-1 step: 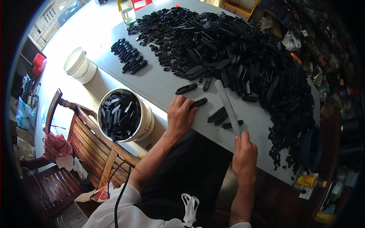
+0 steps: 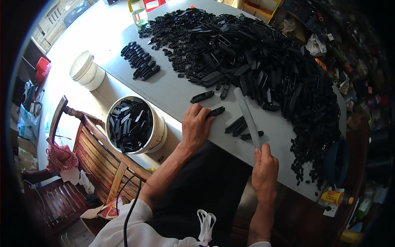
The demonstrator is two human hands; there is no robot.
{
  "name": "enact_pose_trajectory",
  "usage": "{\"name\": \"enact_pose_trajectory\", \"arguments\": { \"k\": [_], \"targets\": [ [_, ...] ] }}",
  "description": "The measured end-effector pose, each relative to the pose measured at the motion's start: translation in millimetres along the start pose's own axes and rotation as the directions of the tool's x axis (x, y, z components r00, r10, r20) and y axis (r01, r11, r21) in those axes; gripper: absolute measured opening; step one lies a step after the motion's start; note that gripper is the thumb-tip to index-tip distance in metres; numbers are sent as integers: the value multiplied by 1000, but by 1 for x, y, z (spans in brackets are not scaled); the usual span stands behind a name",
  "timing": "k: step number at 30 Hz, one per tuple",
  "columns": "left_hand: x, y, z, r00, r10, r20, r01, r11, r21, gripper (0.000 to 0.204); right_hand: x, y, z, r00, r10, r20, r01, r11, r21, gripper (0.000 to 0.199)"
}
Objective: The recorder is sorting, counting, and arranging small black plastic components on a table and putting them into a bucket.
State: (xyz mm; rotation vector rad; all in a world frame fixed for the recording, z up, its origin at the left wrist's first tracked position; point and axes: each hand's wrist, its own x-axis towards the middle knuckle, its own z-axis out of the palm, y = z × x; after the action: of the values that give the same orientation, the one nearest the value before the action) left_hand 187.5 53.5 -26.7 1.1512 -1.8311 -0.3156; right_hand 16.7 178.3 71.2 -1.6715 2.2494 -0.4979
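Note:
My left hand (image 2: 196, 125) is closed around one end of a black plastic piece (image 2: 217, 111) at the table's near edge. The piece's other end sticks out to the right of my fingers. In my closed right hand (image 2: 264, 171) is a long, flat, pale grey strip (image 2: 247, 115), its free end pointing away from me over the table. Under and beside the strip lie several similar black pieces (image 2: 235, 125). A lone black piece (image 2: 202, 96) rests just beyond my left hand.
A big heap of black plastic parts (image 2: 247, 53) covers the grey table's (image 2: 173, 92) far and right side. A short row of black pieces (image 2: 140, 61) lies at left. A white bucket (image 2: 158, 131) full of black parts, another white bucket (image 2: 88, 72) and a wooden chair (image 2: 96, 148) stand left.

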Motion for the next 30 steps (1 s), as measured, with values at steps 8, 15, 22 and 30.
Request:
{"name": "enact_pose_trajectory", "arguments": {
  "k": [8,15,22,30],
  "targets": [
    [17,-2,-3,997,27,-71,-13,981,192,44,-1,8,1,1000,-16,-9,17,994,110,23],
    [14,-6,-5,997,-62,42,58,994,94,23,14,-3,13,994,28,105,-28,1000,1,24],
    [6,-6,-3,998,-60,20,59,998,37,22,28,-23,11,998,-51,32,49,998,41,25],
    [7,-6,-5,997,-71,14,71,997,5,21,35,-15,15,999,31,45,-33,999,40,24]
  ]
}}
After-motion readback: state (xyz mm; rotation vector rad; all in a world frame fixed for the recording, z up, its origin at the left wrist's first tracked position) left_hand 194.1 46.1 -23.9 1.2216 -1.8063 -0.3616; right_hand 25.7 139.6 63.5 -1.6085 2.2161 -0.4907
